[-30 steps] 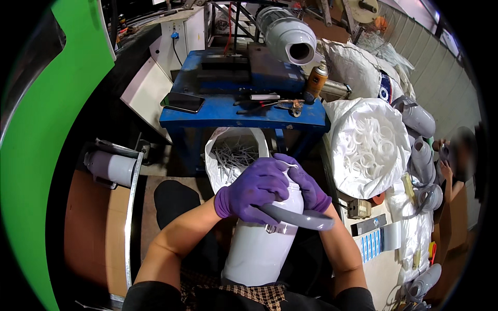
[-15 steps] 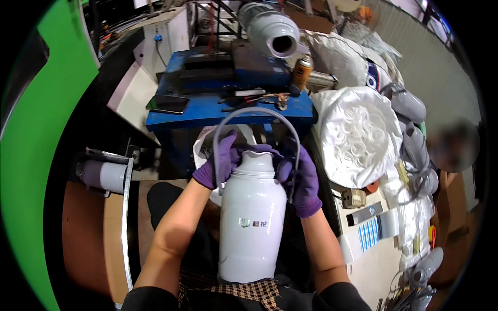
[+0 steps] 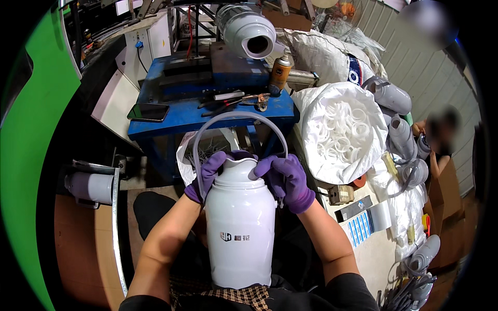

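A pale grey thermos jug (image 3: 241,262) stands upright in front of me, its base against my checked apron. Its arched carrying handle (image 3: 236,115) is raised over the spouted collar (image 3: 239,170). My left hand (image 3: 210,173), in a purple glove, is closed on the left side of the collar, inside the handle. On the other side my right hand (image 3: 291,181), gloved alike, is bent round the handle's right arm, with a fingertip touching the collar. Its other fingers are curled, and their tips are partly hidden.
Ahead, a blue bench (image 3: 179,116) carries a phone (image 3: 148,112), pliers (image 3: 223,108), a spray can (image 3: 280,73) and another jug (image 3: 248,33). A white sack of clear rings (image 3: 342,132) stands at right, near grey jug parts (image 3: 402,137). Another person (image 3: 438,137) is at far right.
The view has shifted, so the bench and sack sit further left. My right hand has drawn back from behind the collar, and its fingers now show in front. Another person's arm has appeared at far right.
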`<state>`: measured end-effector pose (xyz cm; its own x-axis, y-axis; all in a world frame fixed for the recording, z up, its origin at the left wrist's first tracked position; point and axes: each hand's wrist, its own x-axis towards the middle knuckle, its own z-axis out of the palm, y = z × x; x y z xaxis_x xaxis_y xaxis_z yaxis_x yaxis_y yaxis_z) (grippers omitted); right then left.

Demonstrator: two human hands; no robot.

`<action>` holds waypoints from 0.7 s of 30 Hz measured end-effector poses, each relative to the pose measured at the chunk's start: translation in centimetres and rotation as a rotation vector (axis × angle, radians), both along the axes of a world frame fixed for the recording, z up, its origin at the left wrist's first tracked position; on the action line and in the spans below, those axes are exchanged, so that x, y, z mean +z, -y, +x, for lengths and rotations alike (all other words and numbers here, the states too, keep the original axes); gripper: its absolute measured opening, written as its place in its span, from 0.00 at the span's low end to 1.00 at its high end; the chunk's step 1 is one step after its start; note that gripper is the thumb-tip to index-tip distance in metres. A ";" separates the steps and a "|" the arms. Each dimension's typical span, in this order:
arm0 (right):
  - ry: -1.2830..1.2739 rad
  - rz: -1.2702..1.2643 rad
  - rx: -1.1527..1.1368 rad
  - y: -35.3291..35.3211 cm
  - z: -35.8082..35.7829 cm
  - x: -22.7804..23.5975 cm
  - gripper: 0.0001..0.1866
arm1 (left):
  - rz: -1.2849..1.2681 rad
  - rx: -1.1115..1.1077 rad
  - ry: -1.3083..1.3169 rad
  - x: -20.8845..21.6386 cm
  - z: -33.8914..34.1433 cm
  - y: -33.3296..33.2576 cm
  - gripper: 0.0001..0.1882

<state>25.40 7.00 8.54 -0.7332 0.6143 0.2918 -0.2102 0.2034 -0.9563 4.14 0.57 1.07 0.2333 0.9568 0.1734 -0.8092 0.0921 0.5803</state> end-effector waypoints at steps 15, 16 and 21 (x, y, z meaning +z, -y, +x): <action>-0.087 1.268 -0.054 3.6 0.2 0.9 0.11 | -0.008 0.045 -0.052 -2.0 0.9 -1.5 0.29; 0.068 1.234 -0.323 3.2 -0.6 0.1 0.09 | -0.024 -0.008 -0.025 -2.1 0.7 -1.5 0.30; 0.263 0.475 -0.610 0.8 -2.8 -2.6 0.12 | -0.001 0.100 -0.023 -3.1 0.0 -1.9 0.27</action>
<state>22.63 6.21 5.97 -0.3909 0.7817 0.4860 0.2879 0.6053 -0.7421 4.11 2.51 -2.00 0.1403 0.9757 0.1684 -0.8007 0.0118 0.5989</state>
